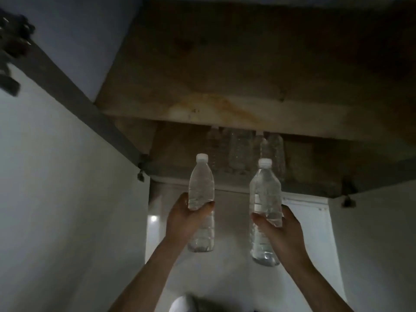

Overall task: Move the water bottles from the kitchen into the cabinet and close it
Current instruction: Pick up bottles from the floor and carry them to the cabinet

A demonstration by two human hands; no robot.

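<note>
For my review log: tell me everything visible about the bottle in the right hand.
The bottle is clear ribbed plastic with a white screw cap, seemingly holding clear water. It is held nearly upright, cap up, just below the open cabinet shelf. The right hand grips its lower half, fingers curled round it; nothing else touches it.

Far bottles (240, 152) on the lower cabinet shelf: dim and blurred, caps hidden behind the shelf board (225, 109); count cannot be told. Small mark (195, 111) on the board's near edge: too small to read. Dark object (13, 41), far left: motion-blurred, cut by the left edge. White rounded object (182, 304), near: cut by the bottom edge. Left hand (184, 219) covers part of the left bottle (201, 183); right hand (283, 233) covers part of the right bottle (265, 188). Both forearms run off the bottom edge.
</note>
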